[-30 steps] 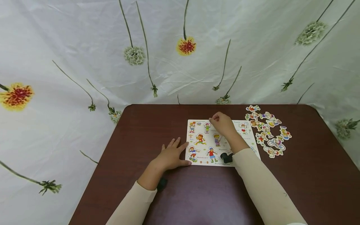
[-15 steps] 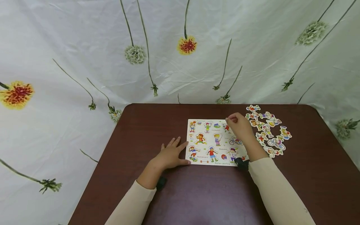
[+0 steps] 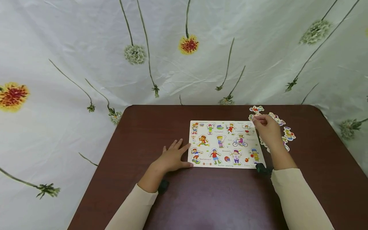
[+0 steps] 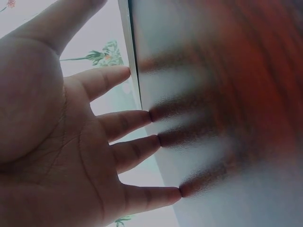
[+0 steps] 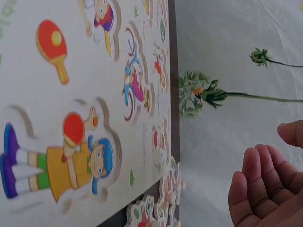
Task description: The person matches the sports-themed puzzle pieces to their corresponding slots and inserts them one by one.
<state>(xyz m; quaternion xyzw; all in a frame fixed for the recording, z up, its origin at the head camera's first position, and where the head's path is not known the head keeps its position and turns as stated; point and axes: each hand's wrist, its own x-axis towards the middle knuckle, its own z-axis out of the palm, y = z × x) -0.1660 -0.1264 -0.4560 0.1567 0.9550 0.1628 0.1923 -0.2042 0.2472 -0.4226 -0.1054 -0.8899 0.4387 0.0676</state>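
Observation:
A white puzzle board (image 3: 212, 144) with shallow cut-outs printed with children playing sports lies on the table. My left hand (image 3: 172, 160) rests flat with fingers spread, its thumb and index finger at the board's left edge. In the left wrist view, the left fingertips (image 4: 154, 116) touch the dark tabletop. My right hand (image 3: 268, 131) hovers past the board's upper right corner, over loose puzzle pieces (image 3: 289, 134), partly hiding them. Its fingers are loosely bent, thumb apart, with nothing visible between them in the right wrist view. Small knobs stand on nearby pieces (image 5: 142, 213).
The dark reddish-brown table (image 3: 161, 124) ends at a white curtain (image 3: 172, 70) printed with flowers. Several more pieces (image 3: 256, 109) lie along the board's right side toward the far edge. Small black wrist devices (image 3: 263, 169) sit under both wrists.
My right hand has moved right, from above the board's upper middle to over the loose pieces, uncovering the board's right side. The left hand has stayed in place; the head view shifted slightly.

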